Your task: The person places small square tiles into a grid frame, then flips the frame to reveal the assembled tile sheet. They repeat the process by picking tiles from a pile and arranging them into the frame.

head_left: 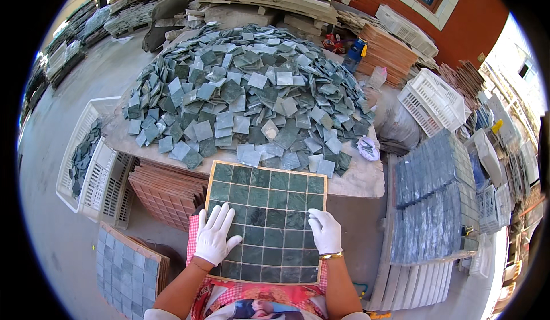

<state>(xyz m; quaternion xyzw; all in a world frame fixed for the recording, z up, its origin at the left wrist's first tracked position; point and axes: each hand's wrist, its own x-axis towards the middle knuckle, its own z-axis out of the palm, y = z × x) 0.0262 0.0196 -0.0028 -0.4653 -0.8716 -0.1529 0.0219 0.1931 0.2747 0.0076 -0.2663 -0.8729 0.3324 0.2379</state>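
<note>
Green stone-tile panel (272,211), head view: smooth squares gridded within a thin pale frame | lies under the spread fingers of the white-gloved left hand (216,237), right edge by the right hand (326,232), fingers curled (cannot tell whether pinching) | faintly veined, some squares near-black

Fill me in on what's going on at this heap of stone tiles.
A person wearing white gloves has a light-edged panel of dark green square tiles over their lap. The left hand lies spread on the panel's left side, while the right hand is at its right edge with curled fingers; its grip is unclear. The panel's grid looks filled. Ahead, loose tiles are heaped on a table.
</note>
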